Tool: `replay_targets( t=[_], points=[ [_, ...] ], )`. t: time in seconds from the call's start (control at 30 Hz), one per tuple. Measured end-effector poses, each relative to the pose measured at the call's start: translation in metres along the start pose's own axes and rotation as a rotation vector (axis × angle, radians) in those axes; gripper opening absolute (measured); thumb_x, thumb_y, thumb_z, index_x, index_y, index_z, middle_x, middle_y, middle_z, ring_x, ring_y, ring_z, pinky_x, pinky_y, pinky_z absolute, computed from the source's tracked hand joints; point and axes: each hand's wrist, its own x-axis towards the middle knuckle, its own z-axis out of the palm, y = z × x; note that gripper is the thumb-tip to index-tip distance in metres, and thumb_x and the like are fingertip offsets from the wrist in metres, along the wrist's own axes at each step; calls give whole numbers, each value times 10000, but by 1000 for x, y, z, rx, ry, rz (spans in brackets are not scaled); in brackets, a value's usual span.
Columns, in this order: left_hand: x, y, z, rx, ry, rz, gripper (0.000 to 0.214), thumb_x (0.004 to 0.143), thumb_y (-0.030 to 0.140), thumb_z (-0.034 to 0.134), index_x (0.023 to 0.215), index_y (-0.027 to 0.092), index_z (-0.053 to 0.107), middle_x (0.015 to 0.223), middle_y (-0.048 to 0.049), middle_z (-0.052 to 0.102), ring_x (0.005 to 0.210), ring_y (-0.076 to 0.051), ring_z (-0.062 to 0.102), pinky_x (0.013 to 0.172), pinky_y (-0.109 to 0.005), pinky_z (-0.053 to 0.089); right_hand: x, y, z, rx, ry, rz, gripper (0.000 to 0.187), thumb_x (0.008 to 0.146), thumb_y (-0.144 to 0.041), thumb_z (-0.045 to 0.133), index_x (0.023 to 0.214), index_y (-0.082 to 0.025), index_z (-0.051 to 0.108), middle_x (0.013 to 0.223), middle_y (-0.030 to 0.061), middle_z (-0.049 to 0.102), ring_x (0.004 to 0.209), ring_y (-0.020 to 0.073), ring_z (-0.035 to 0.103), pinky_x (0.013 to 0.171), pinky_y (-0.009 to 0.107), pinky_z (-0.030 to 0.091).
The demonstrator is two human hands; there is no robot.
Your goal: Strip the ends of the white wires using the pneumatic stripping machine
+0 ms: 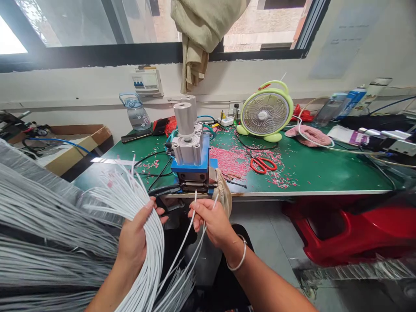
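Observation:
Thick white cables in a bundle [147, 242] are gripped by my left hand [138, 234], their ends fanning out to the upper left. My right hand [209, 219] pinches a white cable [186, 237] between thumb and fingers, its tip pointing up at the front of the machine. Another cable or more passes through the same hand, with an end sticking up past the knuckles. Just beyond the right hand stands a pneumatic press [190, 149] with silver cylinders and a blue body. A small gap shows between the cable tip and the press's dark front opening.
Pink and white scraps [229, 161] litter the green table [325, 173], with red scissors [263, 164] among them. Behind are a green fan [266, 113] and a water bottle [136, 113]. More cables [48, 234] hang at left; a red stool [354, 229] stands at right.

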Motion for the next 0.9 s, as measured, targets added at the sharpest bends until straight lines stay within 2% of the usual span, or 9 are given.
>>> replay_targets(
  t=[0.13,0.27,0.37,0.43,0.5,0.57,0.67,0.77,0.9],
  points=[
    [-3,-11,-4,99,-52,-24,302,544,170,723,820,152,603,691,9,618,578,-140,612,560,-301,540,-3,1,-1,-32,6,10,295,712,-387,593,690,-93,602,601,29,579,376,48,464,353,161,388],
    [-6,-13,-6,134,-120,-28,303,532,168,736,770,148,551,654,22,609,600,-138,619,579,-256,515,-1,-2,-1,-23,-25,18,287,714,-377,591,677,-93,606,600,34,586,380,49,459,368,171,385],
    [-8,-16,-9,160,-168,-11,322,532,173,735,751,161,499,613,41,589,567,-124,605,553,-226,480,-2,-6,0,-4,-54,26,250,685,-341,626,686,-91,616,623,38,592,456,65,509,458,190,431],
    [-9,-21,-11,216,-217,-4,318,541,192,729,739,166,482,602,44,584,558,-121,591,566,-237,467,-2,-8,4,8,-84,46,246,651,-313,660,762,-97,625,707,48,608,553,83,554,543,205,456],
    [-10,-26,-14,356,-271,39,293,549,228,723,711,163,487,584,41,575,548,-120,566,573,-250,453,-2,-9,8,-3,-130,74,327,639,-314,669,890,-114,610,768,47,607,569,83,553,529,202,451],
    [-11,-32,-18,574,-315,105,258,548,263,717,664,156,513,570,27,570,546,-129,542,566,-260,435,-1,-8,12,-55,-136,75,371,652,-332,655,951,-123,589,730,33,599,492,61,510,443,176,413],
    [-17,-38,-25,847,-388,175,205,549,291,702,584,153,554,552,-1,575,551,-159,529,568,-287,424,3,-6,14,-128,-28,9,306,676,-347,626,863,-105,604,654,22,594,406,35,448,377,153,367],
    [-22,-40,-33,881,-336,215,185,544,299,701,571,158,584,556,-18,597,560,-186,549,595,-312,440,6,-6,10,-93,35,10,296,689,-378,598,790,-100,603,637,27,592,380,46,461,339,155,354],
    [-20,-37,-40,598,-192,98,226,537,276,723,653,150,574,562,-8,613,564,-189,600,604,-298,477,11,-11,7,102,-20,113,291,699,-386,580,761,-102,603,599,22,581,369,65,485,321,165,353]
  ],
)
